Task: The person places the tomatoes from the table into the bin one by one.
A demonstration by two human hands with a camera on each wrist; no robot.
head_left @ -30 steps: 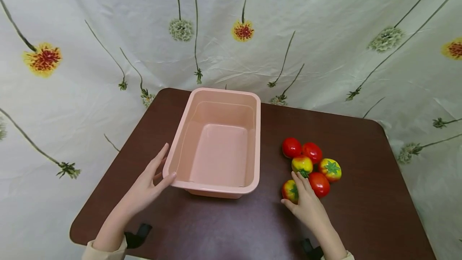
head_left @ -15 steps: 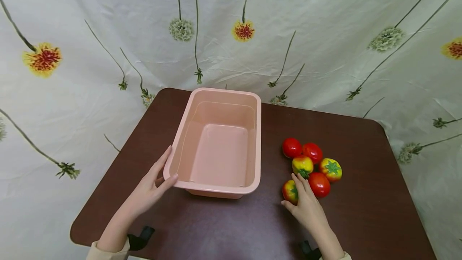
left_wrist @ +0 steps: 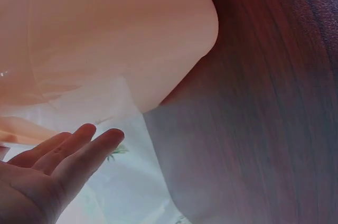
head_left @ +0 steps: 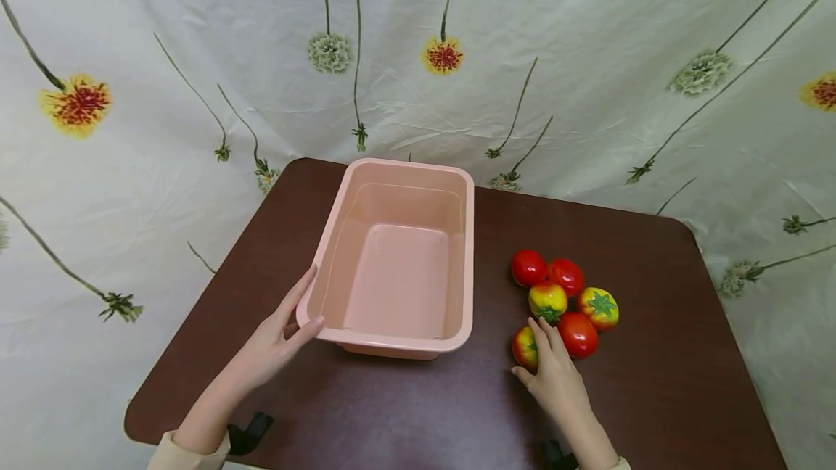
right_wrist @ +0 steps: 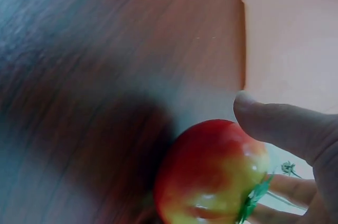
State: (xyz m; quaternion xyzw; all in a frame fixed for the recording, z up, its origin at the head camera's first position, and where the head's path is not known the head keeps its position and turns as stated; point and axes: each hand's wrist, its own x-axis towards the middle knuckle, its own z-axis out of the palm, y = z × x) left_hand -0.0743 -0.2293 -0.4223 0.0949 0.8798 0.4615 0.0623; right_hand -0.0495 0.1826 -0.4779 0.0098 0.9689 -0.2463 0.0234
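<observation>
A flowered cloth hangs behind a brown table [head_left: 405, 412]. The left hand [head_left: 277, 339], fingers straight, touches the pink tub's [head_left: 392, 343] near-left corner. Right of the tub, the right hand [head_left: 555, 379] curls round the nearest tomato [head_left: 522, 347] of six.

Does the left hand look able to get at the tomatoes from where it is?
Probably not directly: the left hand rests on the bin, which stands between it and the tomatoes; the right hand already touches one.

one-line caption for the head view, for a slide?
Left hand touches the near-left corner of an empty pink tub on a brown table; right hand holds a red-yellow tomato.
</observation>
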